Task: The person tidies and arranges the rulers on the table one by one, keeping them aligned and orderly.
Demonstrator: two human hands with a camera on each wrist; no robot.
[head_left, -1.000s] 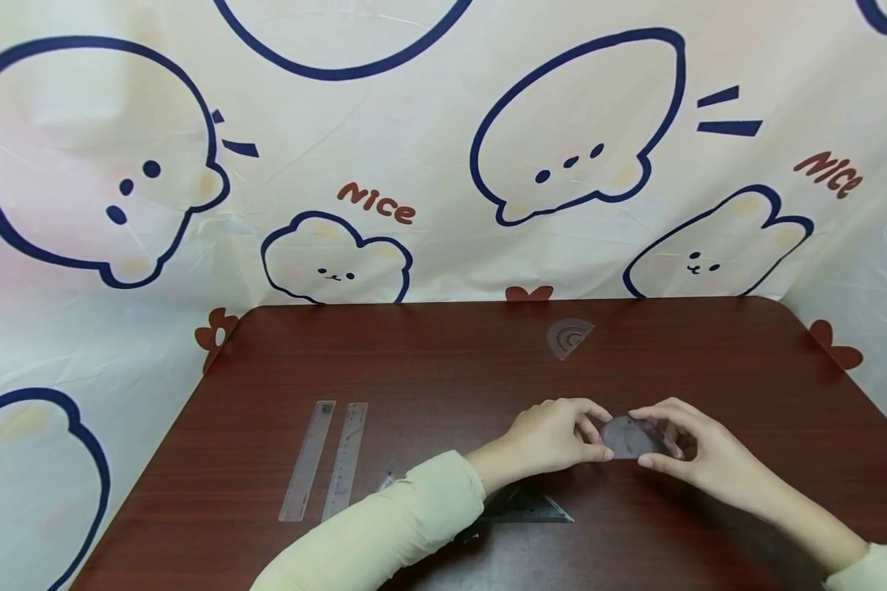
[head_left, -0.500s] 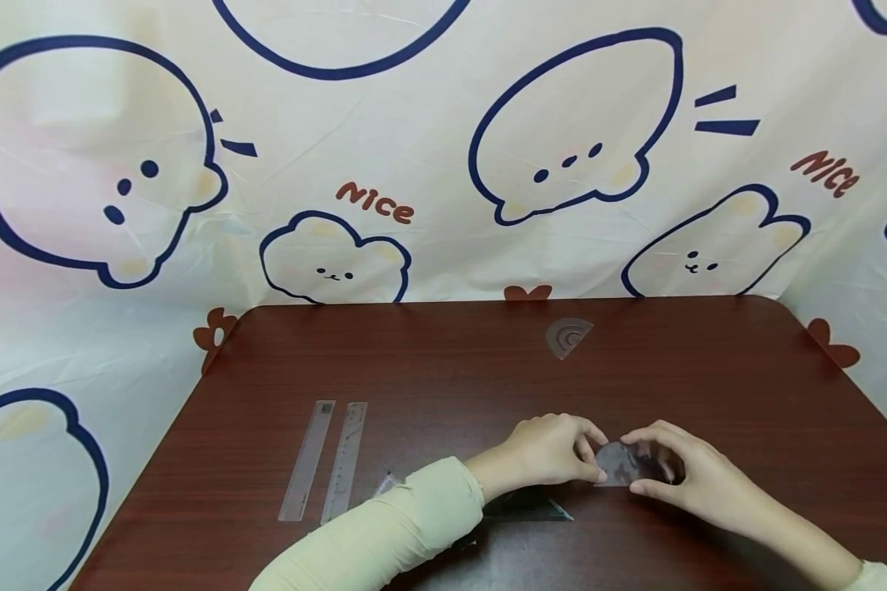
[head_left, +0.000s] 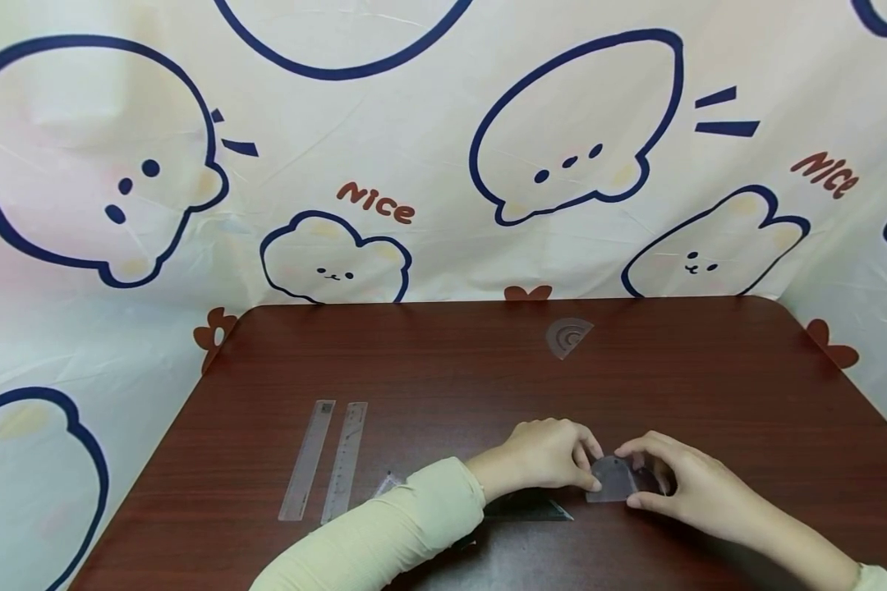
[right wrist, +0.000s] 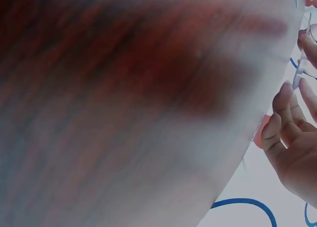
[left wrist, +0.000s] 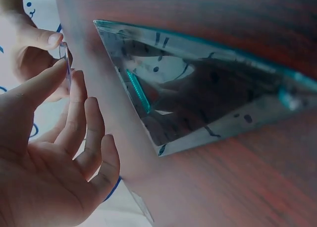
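My two hands hold a small clear half-round protractor (head_left: 610, 479), its straight edge toward me, over the right part of the table. My left hand (head_left: 550, 454) pinches its left side between thumb and forefinger; the other fingers of this hand (left wrist: 64, 172) are spread in the left wrist view. My right hand (head_left: 698, 486) pinches the right side with thumb and fingers, which hide that end. Seen edge-on, the protractor (right wrist: 298, 71) is a thin sliver in the right wrist view. Under my left wrist lies a clear set square (left wrist: 228, 54), partly hidden by the arm in the head view.
Two clear rulers, one (head_left: 306, 461) left of the other (head_left: 346, 458), lie on the table (head_left: 429, 353). Farther back is a fan-shaped clear piece (head_left: 567, 336). A corner of another clear piece (head_left: 388, 483) shows beside my left sleeve. Patterned cloth (head_left: 443, 164) surrounds the table.
Both hands have brought the protractor nearer to me and slightly left. The right fingers have come a little farther in over it. The rulers and set square stay put.
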